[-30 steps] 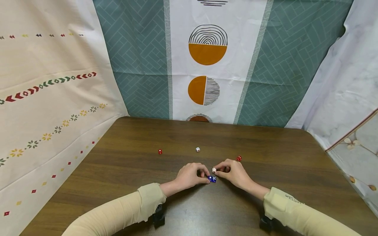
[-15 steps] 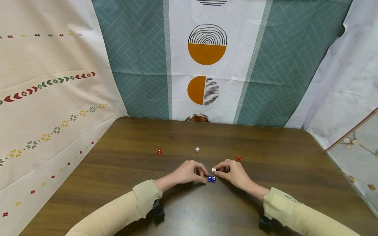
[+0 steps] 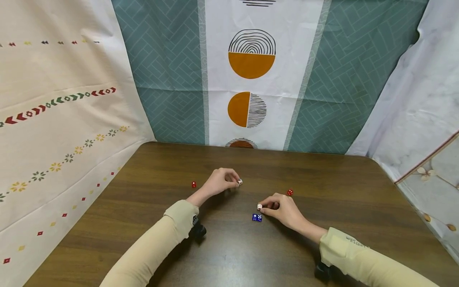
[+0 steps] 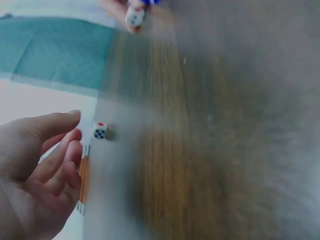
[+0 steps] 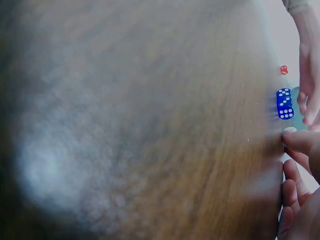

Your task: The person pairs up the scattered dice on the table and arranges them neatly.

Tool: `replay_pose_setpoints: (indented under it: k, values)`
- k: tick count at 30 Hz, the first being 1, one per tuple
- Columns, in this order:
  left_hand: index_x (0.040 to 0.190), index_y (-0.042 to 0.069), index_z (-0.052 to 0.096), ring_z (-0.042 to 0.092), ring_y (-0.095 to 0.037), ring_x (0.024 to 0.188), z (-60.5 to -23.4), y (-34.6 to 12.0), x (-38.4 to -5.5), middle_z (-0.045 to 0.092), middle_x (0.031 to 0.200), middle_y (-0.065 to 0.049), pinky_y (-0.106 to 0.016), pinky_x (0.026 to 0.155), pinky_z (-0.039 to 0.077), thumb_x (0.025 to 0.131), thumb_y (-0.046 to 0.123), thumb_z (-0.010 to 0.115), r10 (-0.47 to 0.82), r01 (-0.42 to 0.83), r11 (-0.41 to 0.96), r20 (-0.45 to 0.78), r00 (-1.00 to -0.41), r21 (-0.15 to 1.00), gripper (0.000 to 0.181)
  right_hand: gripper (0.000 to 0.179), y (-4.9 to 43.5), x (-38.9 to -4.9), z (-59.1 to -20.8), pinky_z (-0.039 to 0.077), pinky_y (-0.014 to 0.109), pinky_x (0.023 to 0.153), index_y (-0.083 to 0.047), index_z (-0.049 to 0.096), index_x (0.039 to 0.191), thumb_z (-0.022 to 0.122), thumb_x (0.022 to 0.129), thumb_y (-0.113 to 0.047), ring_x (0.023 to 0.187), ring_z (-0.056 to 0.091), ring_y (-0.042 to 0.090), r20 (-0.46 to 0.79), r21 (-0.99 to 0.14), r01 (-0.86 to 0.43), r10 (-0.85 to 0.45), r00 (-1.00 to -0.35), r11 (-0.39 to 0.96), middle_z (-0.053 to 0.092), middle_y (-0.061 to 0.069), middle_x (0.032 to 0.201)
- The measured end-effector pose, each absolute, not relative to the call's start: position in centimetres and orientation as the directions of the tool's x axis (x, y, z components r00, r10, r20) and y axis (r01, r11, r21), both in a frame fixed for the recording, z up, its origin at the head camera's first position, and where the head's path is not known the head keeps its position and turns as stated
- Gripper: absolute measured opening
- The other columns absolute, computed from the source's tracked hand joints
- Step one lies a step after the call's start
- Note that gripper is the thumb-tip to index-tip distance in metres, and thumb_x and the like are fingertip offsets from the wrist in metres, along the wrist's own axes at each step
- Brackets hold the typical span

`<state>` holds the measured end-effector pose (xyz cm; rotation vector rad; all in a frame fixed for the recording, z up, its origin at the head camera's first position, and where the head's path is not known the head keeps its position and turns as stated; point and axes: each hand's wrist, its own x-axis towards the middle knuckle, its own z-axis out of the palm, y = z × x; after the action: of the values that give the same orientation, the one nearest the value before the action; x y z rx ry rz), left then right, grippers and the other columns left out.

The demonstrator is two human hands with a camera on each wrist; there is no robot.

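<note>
My left hand [image 3: 218, 182] reaches to a white die [image 3: 240, 181] towards the back of the table. In the left wrist view a small gap parts the fingertips [image 4: 74, 118] from that white die [image 4: 100, 131], and the fingers are loosely bent. Nearer the front, my right hand [image 3: 283, 209] pinches another white die [image 3: 259, 207] between thumb and index finger. Just in front of it, two blue dice [image 3: 257, 217] stand side by side, touching. The right wrist view shows the blue dice [image 5: 285, 104] beside the right thumb [image 5: 302, 141].
One red die [image 3: 194, 184] lies left of the left wrist. Another red die [image 3: 290, 192] lies just behind the right hand. The brown wooden table [image 3: 229, 255] ends at a hanging patterned cloth [image 3: 251, 119], with more cloths at both sides.
My left hand has left the blue dice and moved back and slightly left to the rear white die. The right hand has stayed at its white die.
</note>
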<state>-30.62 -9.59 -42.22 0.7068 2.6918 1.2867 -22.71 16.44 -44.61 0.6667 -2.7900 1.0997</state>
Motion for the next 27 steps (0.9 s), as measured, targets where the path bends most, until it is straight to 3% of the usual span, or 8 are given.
replay_pose_setpoints:
  k: [5, 11, 27]
  values:
    - [0.103, 0.008, 0.072, 0.061, -0.010, 0.070, -43.0, -9.3, -32.0, 0.071, 0.088, -0.007, -0.023, 0.062, 0.048, 0.083, 0.014, 0.079, 0.361, 0.334, 0.561, 0.139, -0.922, 0.758, 0.022, 0.012, 16.5, -22.7, -44.6, 0.040, 0.019, 0.062, -0.025, 0.079, 0.094, 0.080, 0.082, -0.021, 0.069, 0.048, 0.002, 0.216, -0.633, -0.412, -0.361, -0.907, 0.655, 0.061, -0.009, 0.076]
    - [0.103, 0.007, 0.072, 0.062, -0.010, 0.074, -43.8, -9.4, -32.8, 0.071, 0.090, -0.008, -0.022, 0.062, 0.048, 0.081, 0.015, 0.081, 0.365, 0.302, 0.570, 0.095, -0.926, 0.764, 0.025, 0.012, 16.6, -22.8, -44.7, 0.040, 0.020, 0.062, -0.025, 0.079, 0.096, 0.079, 0.084, -0.022, 0.069, 0.048, 0.002, 0.200, -0.639, -0.405, -0.367, -0.908, 0.654, 0.061, -0.009, 0.076]
    - [0.089, 0.010, 0.074, 0.056, -0.010, 0.067, -44.3, -8.8, -32.6, 0.070, 0.083, -0.005, -0.022, 0.059, 0.045, 0.080, 0.017, 0.082, 0.333, 0.309, 0.584, 0.126, -0.935, 0.751, 0.013, 0.012, 16.5, -22.7, -44.7, 0.040, 0.020, 0.062, -0.025, 0.079, 0.095, 0.079, 0.084, -0.022, 0.068, 0.048, 0.002, 0.216, -0.637, -0.417, -0.368, -0.904, 0.649, 0.061, -0.009, 0.076]
